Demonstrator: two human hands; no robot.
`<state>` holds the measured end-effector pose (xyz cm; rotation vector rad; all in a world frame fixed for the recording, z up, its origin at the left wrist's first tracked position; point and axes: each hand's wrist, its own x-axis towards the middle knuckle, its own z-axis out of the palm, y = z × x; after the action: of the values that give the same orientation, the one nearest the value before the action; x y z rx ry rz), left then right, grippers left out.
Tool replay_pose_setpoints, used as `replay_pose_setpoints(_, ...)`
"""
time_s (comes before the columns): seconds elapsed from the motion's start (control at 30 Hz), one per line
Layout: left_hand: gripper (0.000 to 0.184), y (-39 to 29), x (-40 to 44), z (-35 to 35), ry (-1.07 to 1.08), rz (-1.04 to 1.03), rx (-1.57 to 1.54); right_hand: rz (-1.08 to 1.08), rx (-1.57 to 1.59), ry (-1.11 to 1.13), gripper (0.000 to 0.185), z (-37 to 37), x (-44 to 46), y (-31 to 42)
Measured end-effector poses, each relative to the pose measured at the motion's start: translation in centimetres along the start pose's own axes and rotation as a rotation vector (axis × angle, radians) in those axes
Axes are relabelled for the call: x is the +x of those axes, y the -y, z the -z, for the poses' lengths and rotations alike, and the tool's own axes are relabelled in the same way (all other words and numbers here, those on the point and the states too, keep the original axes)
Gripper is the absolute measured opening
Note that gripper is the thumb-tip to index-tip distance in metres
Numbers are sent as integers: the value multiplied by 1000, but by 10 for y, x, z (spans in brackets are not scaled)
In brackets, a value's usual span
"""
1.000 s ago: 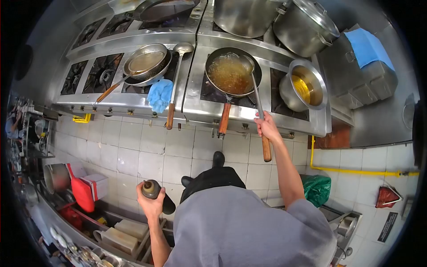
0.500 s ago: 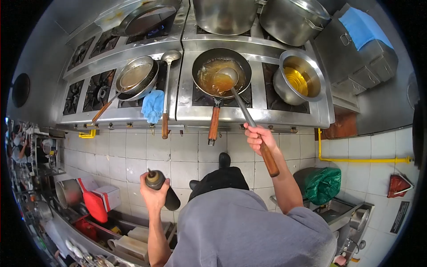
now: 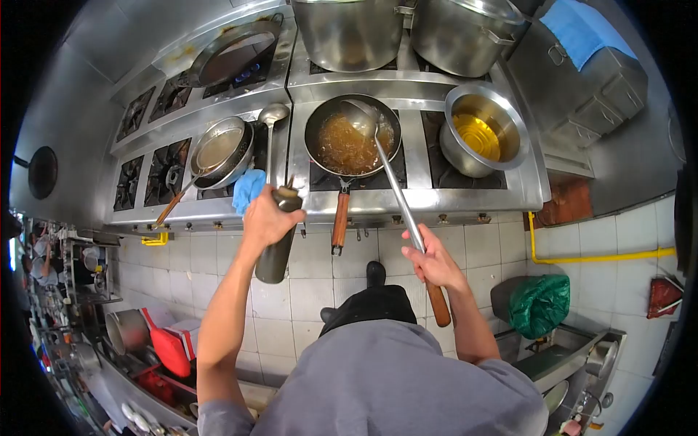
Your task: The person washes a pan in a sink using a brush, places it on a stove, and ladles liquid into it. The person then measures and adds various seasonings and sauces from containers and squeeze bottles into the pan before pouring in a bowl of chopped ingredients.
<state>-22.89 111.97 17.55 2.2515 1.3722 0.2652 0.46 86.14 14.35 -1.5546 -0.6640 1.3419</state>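
Note:
My left hand [image 3: 266, 218] is wrapped round the upper part of a dark squeeze bottle [image 3: 275, 258], whose nozzle points up beside the stove's front edge. My right hand [image 3: 436, 261] holds a long ladle [image 3: 393, 174] by its wooden handle. The ladle's bowl rests at the far side of a frying pan [image 3: 308, 145], dipping into bubbling amber liquid. That pan sits on a burner, its wooden handle [image 3: 340, 218] sticking out towards me between my hands.
Right of the pan stands a metal pot [image 3: 454, 156] of yellow oil. To the left are a strainer [image 3: 216, 149] over a bowl, a second ladle [image 3: 273, 115] and a blue cloth [image 3: 248, 190]. Large stockpots [image 3: 347, 36] stand behind. A green bag [image 3: 539, 305] is low at right.
My left hand has raised the squeeze bottle forward, up to the stove edge. The ladle's bowl has shifted to the pan's far side and let its liquid into the pan.

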Motion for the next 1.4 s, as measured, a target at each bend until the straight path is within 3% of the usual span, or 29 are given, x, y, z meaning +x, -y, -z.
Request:
replay_pose_setpoints(0.1, 69, -28, 34, -2, 156, 31, 127, 39, 155, 130, 26, 3, -5, -4)
replay_pose_setpoints(0.33, 70, -64, 64, -18, 290, 103, 350, -91, 524, 276, 23, 10, -9, -2)
replay_pose_setpoints(0.57, 71, -58, 64, -29, 257, 115, 303, -166, 801, 376, 23, 27, 6, -13)
replay_pose_setpoints(0.7, 75, -47, 49, -25, 134, 55, 158, -179, 1035, 458, 21, 35, 24, -22)
replay_pose_setpoints(0.8, 73, -38, 29, -24, -67, 36, -27, -188, 959, 415, 21, 29, 37, -20)
replay_pose_setpoints(0.87, 71, -35, 12, -18, -120, 48, -123, -148, 366, 118, 22, 18, 47, -11)
replay_pose_setpoints(0.9, 69, -32, 2, -16, -169, 47, -214, -150, 356, 124, 22, 15, 53, -10)
replay_pose_setpoints(0.97, 64, -21, -23, -18, -225, 38, -293, -50, -95, -97, 25, 11, 71, -15)
replay_pose_setpoints(1.17, 62, 28, -119, -27, -300, 120, -463, 30, -265, -179, 27, 9, 103, -40)
replay_pose_setpoints(1.27, 61, 61, -168, -42, -273, 243, -489, -162, 325, 10, 24, -9, 82, -27)
replay_pose_setpoints(1.3, 61, 71, -185, -46, -282, 277, -498, -161, 311, 14, 24, -7, 81, -30)
replay_pose_setpoints(1.37, 61, 100, -218, -62, -298, 367, -562, -286, 1096, 415, 21, 3, 81, -37)
replay_pose_setpoints(1.4, 61, 108, -234, -64, -321, 393, -538, -246, 1225, 518, 22, -2, 77, -30)
